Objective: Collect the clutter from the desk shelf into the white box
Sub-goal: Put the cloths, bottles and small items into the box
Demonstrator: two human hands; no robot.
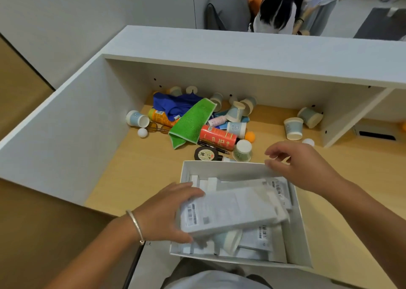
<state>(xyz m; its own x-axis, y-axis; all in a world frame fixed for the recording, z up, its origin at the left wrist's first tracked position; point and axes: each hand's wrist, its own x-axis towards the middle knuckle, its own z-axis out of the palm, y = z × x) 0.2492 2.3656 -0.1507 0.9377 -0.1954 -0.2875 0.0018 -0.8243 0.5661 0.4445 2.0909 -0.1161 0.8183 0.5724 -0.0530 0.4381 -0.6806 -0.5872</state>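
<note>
The left hand [163, 211], a silver bangle [136, 226] on its wrist, reaches in from the near left edge and grips a flat white packet [228, 211] by its end, thumb under, fingers curled over the top. A barcode label sits just beside those fingers; its print is too small to read. The packet lies tilted over the white box [302, 240], which holds more barcoded white packets and a pale paper cup [228, 240] on its side beneath it. The right hand [301, 165] hovers over the box's far rim, fingers loosely bent, holding nothing. Beyond both hands, on the wooden desk shelf [131, 170], lies the clutter: a black tape roll [205, 154], a red can [217, 137] with unreadable characters, a green cloth [192, 122], blue fabric [173, 106], scattered cups and ping-pong balls.
</note>
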